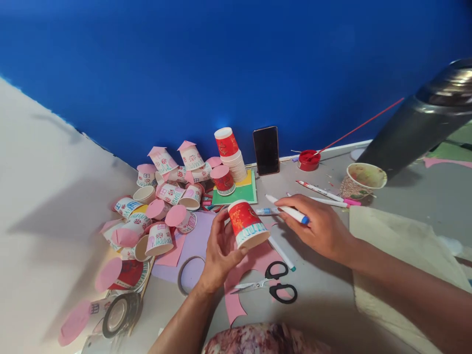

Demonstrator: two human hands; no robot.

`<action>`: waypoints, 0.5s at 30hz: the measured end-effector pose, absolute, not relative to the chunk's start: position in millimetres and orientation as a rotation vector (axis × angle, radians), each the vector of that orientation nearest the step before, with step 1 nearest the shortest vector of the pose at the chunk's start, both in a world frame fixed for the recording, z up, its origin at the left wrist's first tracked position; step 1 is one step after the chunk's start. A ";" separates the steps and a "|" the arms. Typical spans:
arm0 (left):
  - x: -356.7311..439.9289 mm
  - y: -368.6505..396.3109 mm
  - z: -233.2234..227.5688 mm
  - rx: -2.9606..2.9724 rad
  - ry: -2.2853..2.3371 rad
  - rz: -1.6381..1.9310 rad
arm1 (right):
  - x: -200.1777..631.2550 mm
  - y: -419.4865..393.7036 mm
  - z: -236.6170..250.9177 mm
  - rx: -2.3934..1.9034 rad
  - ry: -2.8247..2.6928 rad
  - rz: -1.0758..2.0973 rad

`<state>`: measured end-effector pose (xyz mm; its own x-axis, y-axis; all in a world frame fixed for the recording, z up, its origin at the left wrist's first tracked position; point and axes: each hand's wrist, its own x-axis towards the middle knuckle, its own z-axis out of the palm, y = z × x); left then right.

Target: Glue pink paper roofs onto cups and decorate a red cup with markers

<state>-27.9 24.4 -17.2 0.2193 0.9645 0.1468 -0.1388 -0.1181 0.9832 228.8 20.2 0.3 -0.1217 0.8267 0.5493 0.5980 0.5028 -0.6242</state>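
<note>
My left hand (220, 253) holds a red painted paper cup (246, 222), upside down and tilted, with a teal zigzag band near its rim. My right hand (320, 227) grips a white marker with a blue cap (288, 209), its tip just right of the cup. Both hands hover above pink paper (254, 268) on the grey table. Black-handled scissors (275, 282) lie just below the cup. Another white marker (282, 253) lies under my right hand.
A heap of decorated paper cups with pink lids (167, 196) fills the left. A stack of cups (232, 160) stands on green and yellow card. Nearby are a black phone (266, 150), a red paint pot (309, 160), a dirty paper cup (361, 180), tape rolls (121, 314), and a beige cloth (401, 255).
</note>
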 end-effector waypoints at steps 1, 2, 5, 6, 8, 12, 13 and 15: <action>-28.1 24.3 -18.0 1.383 0.891 1.210 | 230.1 24.8 -8.1 -1.231 -1.920 0.237; -28.5 23.9 -19.0 1.451 0.909 1.230 | 231.5 28.7 -15.6 -1.279 -2.008 0.178; -29.6 21.8 -22.7 1.599 1.036 1.244 | 235.5 36.1 -28.7 -1.448 -2.184 0.050; -29.8 21.3 -23.8 1.630 1.084 1.244 | 236.8 37.3 -29.8 -1.515 -2.214 0.017; -29.4 21.1 -25.7 1.673 1.159 1.251 | 238.9 38.7 -28.8 -1.649 -2.256 -0.036; -27.6 21.6 -26.7 1.684 1.239 1.245 | 241.2 39.5 -25.0 -1.830 -2.325 -0.135; -27.4 21.3 -26.5 1.670 1.251 1.234 | 241.5 39.5 -25.0 -1.847 -2.339 -0.156; -27.5 20.2 -26.1 1.643 1.267 1.211 | 242.3 39.5 -26.0 -1.846 -2.359 -0.187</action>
